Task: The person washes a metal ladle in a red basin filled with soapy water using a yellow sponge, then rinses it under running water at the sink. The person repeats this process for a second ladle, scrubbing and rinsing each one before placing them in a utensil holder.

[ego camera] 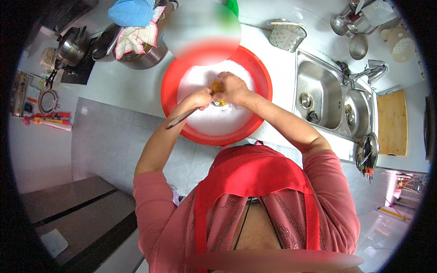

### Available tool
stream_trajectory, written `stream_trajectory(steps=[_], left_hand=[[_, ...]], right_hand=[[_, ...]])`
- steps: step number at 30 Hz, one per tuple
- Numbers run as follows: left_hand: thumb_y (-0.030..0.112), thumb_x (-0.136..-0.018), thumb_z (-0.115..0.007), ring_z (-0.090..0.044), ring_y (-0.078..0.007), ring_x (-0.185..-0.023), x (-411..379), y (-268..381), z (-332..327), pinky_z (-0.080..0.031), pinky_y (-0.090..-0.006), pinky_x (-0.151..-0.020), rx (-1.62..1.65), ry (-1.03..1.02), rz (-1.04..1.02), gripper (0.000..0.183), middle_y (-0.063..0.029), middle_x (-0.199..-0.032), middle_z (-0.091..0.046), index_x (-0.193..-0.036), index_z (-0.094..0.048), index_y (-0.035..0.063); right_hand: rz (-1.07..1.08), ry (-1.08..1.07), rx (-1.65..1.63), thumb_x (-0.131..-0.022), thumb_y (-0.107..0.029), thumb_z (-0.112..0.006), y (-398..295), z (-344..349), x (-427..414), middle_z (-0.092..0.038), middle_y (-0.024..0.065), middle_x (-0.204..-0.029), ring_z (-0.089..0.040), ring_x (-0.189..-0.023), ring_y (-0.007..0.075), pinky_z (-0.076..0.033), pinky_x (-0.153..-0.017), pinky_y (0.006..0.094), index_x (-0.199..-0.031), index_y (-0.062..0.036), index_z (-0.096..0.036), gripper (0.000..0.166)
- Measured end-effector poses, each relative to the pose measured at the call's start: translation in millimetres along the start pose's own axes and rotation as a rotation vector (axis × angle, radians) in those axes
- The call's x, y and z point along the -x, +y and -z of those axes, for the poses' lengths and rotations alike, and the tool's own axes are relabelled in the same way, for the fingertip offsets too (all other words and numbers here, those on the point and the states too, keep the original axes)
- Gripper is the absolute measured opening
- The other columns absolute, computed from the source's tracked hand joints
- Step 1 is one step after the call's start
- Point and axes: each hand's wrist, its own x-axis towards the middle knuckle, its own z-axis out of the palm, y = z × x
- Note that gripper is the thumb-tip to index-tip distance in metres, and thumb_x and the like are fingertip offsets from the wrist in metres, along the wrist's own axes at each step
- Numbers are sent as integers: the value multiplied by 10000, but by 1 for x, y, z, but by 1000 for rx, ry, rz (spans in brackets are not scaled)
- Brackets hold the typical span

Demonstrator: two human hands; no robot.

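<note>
A large red plastic basin (166,87) stands on the counter before me, with white suds (211,119) inside. Over the suds my left hand (201,98) grips a long-handled utensil, its handle (182,117) slanting out toward the lower left. The utensil's other end is mostly hidden between my hands, so its kind is unclear. My right hand (235,88) closes around a yellow-brown scrubbing pad (217,86), pressed close to the utensil beside my left fingers. A bit of shiny metal and yellow shows just beneath the pad.
A double steel sink (321,99) with a faucet (367,73) lies to the right. Behind it hang ladles and a skimmer (358,47). A perforated utensil holder (286,38) stands behind the basin. Left are a large pot (145,58) with cloths (135,39) on it and a wok (71,44).
</note>
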Motion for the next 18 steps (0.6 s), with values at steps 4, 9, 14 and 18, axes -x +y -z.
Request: stream_trajectory(steps=[4, 9, 14, 18], left_hand=[[81, -855, -446, -317, -100, -299, 0, -8, 5, -242, -265, -281, 23, -64, -39, 81, -3, -424, -362, -858, -519, 46], [61, -772, -448, -417, -154, -333, -3, -18, 1, -319, -310, -301, -289, 148, -26, 104, -64, -458, -444, -741, -527, 1], [78, -777, -486, -384, -136, -318, -12, -20, 1, -294, -302, -283, -271, 29, 28, 100, -36, -433, -410, -711, -520, 12], [51, -746, -499, -404, -145, -327, 3, -5, -6, -301, -313, -296, -376, 35, -26, 111, -65, -445, -447, -664, -549, -5]], right_hand=[[-133, -178, -4, -642, -223, -666, 10, 1, -7, -634, 160, -885, -617, -869, 269, -493, -754, 363, -894, -44, -638, 310], [-207, 18, -193, -643, -189, -644, 26, 12, -15, -634, 173, -882, -620, -830, 305, -493, -738, 382, -908, -27, -625, 310], [75, 78, 3, -650, -174, -638, 19, -15, -12, -632, 171, -872, -621, -791, 318, -501, -711, 394, -886, -43, -619, 271], [176, -226, -55, -643, -141, -674, 3, -23, 10, -614, 180, -873, -594, -839, 331, -473, -741, 410, -907, -61, -606, 284]])
